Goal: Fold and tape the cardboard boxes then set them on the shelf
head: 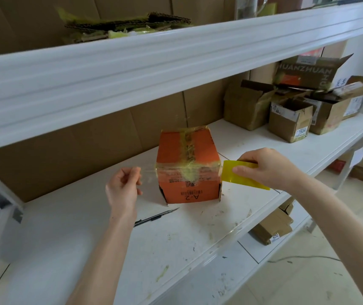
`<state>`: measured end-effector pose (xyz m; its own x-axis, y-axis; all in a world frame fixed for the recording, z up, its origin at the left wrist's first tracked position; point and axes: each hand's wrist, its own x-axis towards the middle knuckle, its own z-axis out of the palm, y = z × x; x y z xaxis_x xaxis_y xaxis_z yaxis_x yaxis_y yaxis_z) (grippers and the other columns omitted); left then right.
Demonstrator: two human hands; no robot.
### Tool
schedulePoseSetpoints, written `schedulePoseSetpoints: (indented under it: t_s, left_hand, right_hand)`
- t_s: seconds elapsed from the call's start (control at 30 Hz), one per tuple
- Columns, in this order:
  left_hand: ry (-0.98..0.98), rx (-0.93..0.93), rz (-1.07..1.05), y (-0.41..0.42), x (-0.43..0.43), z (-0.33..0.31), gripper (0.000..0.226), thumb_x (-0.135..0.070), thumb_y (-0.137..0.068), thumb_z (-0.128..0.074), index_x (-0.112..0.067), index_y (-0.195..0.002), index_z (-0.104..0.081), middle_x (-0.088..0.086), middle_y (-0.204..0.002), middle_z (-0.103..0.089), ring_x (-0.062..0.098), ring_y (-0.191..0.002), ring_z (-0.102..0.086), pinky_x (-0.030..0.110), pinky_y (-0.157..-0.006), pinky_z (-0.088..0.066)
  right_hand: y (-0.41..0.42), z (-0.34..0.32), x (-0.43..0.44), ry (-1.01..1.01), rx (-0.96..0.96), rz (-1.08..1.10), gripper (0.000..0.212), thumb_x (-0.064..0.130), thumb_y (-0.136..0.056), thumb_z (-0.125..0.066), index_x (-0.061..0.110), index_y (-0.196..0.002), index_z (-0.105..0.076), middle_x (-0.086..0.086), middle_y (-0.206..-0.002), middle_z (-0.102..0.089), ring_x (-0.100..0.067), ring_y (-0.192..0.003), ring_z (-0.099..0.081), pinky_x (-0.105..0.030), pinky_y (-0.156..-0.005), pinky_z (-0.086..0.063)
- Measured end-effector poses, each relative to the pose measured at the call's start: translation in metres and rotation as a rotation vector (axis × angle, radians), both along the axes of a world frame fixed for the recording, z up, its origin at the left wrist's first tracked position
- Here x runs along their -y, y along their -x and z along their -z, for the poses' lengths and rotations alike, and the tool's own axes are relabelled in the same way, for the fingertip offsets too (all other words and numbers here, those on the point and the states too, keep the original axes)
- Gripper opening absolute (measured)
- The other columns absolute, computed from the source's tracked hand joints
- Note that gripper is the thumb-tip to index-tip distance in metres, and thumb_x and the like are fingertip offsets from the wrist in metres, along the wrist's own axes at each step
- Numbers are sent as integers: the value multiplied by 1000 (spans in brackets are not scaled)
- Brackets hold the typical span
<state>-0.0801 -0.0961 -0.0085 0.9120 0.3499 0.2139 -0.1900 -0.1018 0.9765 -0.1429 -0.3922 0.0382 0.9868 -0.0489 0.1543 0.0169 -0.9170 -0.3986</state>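
Left hand (124, 186) pinched the loose end of the clear tape (148, 172) between thumb and fingertips, with the other fingers curled in, just left of the orange box (189, 159). Right hand (268, 170) gripped the yellow tape roll (244, 175), thumb on the near face and fingers curled over the top, just beside the box's right edge. The tape ran taut from my left hand across the upper front of the box to the roll, lying against the box face on the way.

The box stood upright on the white middle shelf (176, 249), near its middle and a little back from the front edge. Its top was closed, with yellowish tape already running down the centre seam. A label reading A-2 showed upside down on the front face. The bottom front corners looked slightly lifted or torn; I could not tell which.

A thin black knife (156, 216) lay flat on the shelf in front of the box, close to my left wrist but not touching the box. Several brown boxes (290, 119) sat bunched at the far right of the same shelf, some with flaps open, well apart from the orange box. Flattened cardboard (127, 25) lay on the upper shelf (176, 62). Another brown box (273, 225) lay on the lower shelf (253, 249) at the right.
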Motion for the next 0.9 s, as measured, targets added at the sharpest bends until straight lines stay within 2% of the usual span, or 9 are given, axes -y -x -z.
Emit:
schedulePoseSetpoints:
  t_s: [0.13, 0.27, 0.33, 0.4, 0.47, 0.6, 0.77, 0.9]
  left_hand:
    - [-3, 19, -25, -3, -4, -4, 19, -14, -92, -60, -16, -73, -63, -4, -61, -53, -1, -43, -45, 24, -50, -42]
    - [-44, 55, 26, -8, -1, -7, 13, -19, -91, -63, -19, -78, -67, -14, -60, -59, -5, -52, -51, 17, -53, -44]
    - [-67, 64, 25, -9, 0, -4, 11, -21, -89, -65, -20, -78, -68, -14, -65, -64, -7, -57, -54, 15, -60, -44]
    - [-64, 51, 5, -9, 0, 3, 13, -20, -89, -66, -23, -76, -66, -11, -69, -66, -7, -59, -56, 23, -68, -47]
    - [-37, 42, -7, -11, -1, 10, 16, -17, -89, -65, -23, -75, -64, -10, -68, -67, -5, -58, -57, 28, -68, -49]
    - [-20, 37, -26, -22, -1, 15, 14, -13, -91, -63, -18, -78, -64, -5, -71, -66, -6, -56, -58, 27, -67, -51]
    - [-7, -23, -38, -41, 2, 26, 10, -14, -91, -61, -13, -82, -65, -2, -73, -65, 6, -67, -63, 32, -78, -55]
    - [-15, -69, -6, -58, 11, 36, 9, -12, -92, -59, -9, -86, -64, 1, -77, -66, 13, -74, -63, 34, -83, -54]
  right_hand:
    - [-3, 7, 2, 105, 22, 147, 38, 57, -89, -52, 26, -110, -62, 6, -90, -55, -16, -84, -51, -27, -65, -38]
    - [-6, 13, 9, 92, -22, 179, 42, 54, -91, -53, 25, -120, -60, 6, -95, -53, -15, -88, -48, -26, -68, -39]
    - [-7, 17, 10, 66, 14, 208, 39, 51, -92, -54, 24, -119, -62, 3, -95, -56, -16, -88, -47, -28, -67, -39]
    - [-7, 21, 10, 57, 58, 228, 37, 49, -92, -55, 23, -118, -64, -1, -100, -62, -16, -88, -45, -28, -68, -39]
    - [-8, 24, 8, 68, 78, 234, 37, 50, -92, -55, 23, -115, -66, -2, -103, -65, -17, -87, -45, -29, -68, -40]
    - [-18, 24, 3, 100, 106, 249, 36, 52, -93, -51, 24, -111, -66, 1, -90, -57, -19, -83, -47, -29, -65, -40]
    - [-39, 26, 1, 141, 64, 234, 33, 48, -95, -51, 22, -111, -65, -4, -99, -65, -22, -84, -51, -31, -69, -41]
    - [-56, 33, -1, 102, 26, 257, 28, 45, -95, -51, 24, -105, -66, -3, -94, -64, -23, -84, -53, -35, -74, -49]
